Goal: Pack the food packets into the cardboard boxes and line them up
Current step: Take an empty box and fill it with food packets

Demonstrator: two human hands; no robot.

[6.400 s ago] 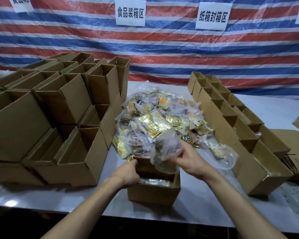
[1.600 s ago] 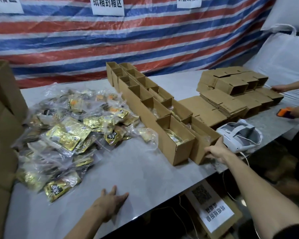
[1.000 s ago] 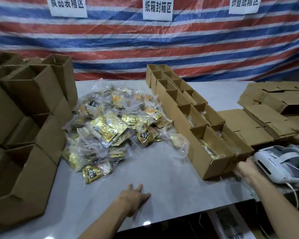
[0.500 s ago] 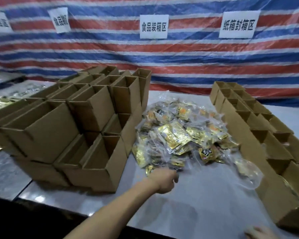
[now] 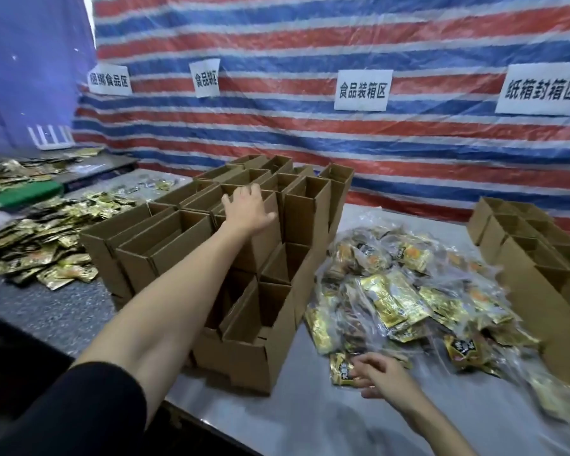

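Left hand [image 5: 248,209]: open, with the fingers spread and extended. I read it as laid over the top rim of a box in the upper layer of the box stack. The arm reaches forward and its dark sleeve [image 5: 63,413] sits at the lower left of the view.

Right hand [image 5: 380,378]: low on the worktop at the near edge of the packet pile. The fingertips are on a single gold packet [image 5: 341,373]. The view is too soft here, so I cannot tell whether the hand pinches the packet or only touches it.

Box stack [image 5: 247,353]: open-topped cardboard boxes in two layers, left of centre. Those I can see into are empty.

Packet pile [image 5: 392,301]: gold and dark food packets, most of them inside clear plastic bags. It lies on the worktop between the box stack and the box row, just beside both.

Box row [image 5: 524,268]: open cardboard boxes set end to end along the right side, running from the back of the worktop toward the near edge.

Worktop [image 5: 310,422]: pale and smooth, and it carries the boxes and the pile.

Loose packets [image 5: 40,238]: spread flat on a darker speckled surface to the left of the box stack.

Backdrop: a red, white and blue striped tarp [image 5: 310,143] hangs behind the worktop, with white paper signs [image 5: 362,90] fixed to it.
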